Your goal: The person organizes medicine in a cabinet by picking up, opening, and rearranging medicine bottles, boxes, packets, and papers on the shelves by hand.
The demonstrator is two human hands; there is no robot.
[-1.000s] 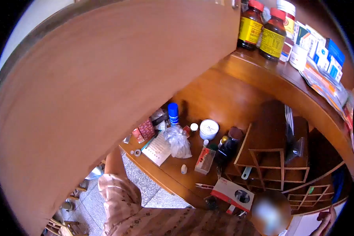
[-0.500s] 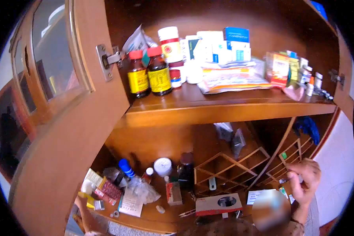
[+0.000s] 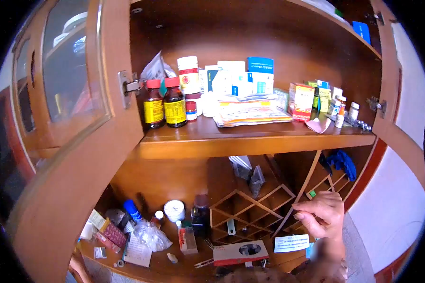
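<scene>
My right hand (image 3: pixel 320 214) is raised in front of the lower compartment's right side, before the wooden lattice rack (image 3: pixel 252 207). Its fingers are curled, with thumb and forefinger close together; whatever they pinch, if anything, is hidden. Below and left of it lies a white printed card or box (image 3: pixel 290 243). At the lower left edge only part of my left hand or forearm (image 3: pixel 79 268) shows, partly behind the cabinet door, and its fingers are out of sight. Nearest to it are a small silvery packet (image 3: pixel 99 253) and a printed sheet (image 3: pixel 138 252).
The open door (image 3: pixel 66 188) fills the left. Brown bottles with yellow labels (image 3: pixel 175 111), medicine boxes (image 3: pixel 259 75) and flat packets (image 3: pixel 250 113) stand on the upper shelf (image 3: pixel 250 144). Below are a clear plastic bag (image 3: pixel 151 236), a round white tub (image 3: pixel 174 211) and a tissue box (image 3: pixel 222 256).
The view has shifted, so the cabinet sits further left. My right hand has moved left, closer to the white printed piece. The yellow item beside my left hand no longer shows.
</scene>
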